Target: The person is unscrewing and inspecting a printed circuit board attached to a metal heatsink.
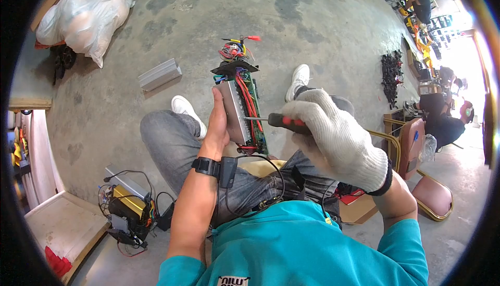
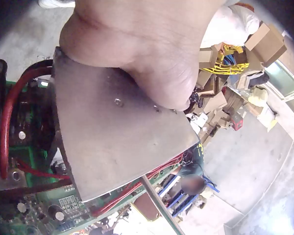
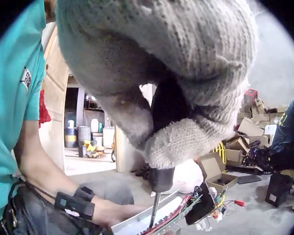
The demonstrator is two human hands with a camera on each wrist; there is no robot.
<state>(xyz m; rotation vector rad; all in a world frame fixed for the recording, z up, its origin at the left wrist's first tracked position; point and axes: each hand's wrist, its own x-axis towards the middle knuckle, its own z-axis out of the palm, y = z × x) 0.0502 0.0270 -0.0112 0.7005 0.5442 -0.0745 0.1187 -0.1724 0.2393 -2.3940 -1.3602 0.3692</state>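
My bare left hand [image 1: 216,124] holds an electronics unit upright above my lap, thumb along its flat grey metal plate [image 1: 234,110]; the other fingers are mostly hidden. Red wires [image 1: 249,98] and a green circuit board [image 1: 259,129] run beside the plate. In a white knit glove, my right hand [image 1: 341,135] grips a screwdriver [image 1: 286,123] by its black and red handle. Its shaft reaches the plate's wired edge in the head view. The left wrist view shows the plate [image 2: 117,137] close up, with the screwdriver shaft [image 2: 159,203] crossing its lower edge.
A ribbed aluminium housing [image 1: 160,75] lies on the concrete floor ahead. At lower left sits another unit with a gold case [image 1: 127,201] and loose cables. A white plastic bag [image 1: 86,17] is at upper left; chairs [image 1: 433,195] stand at right.
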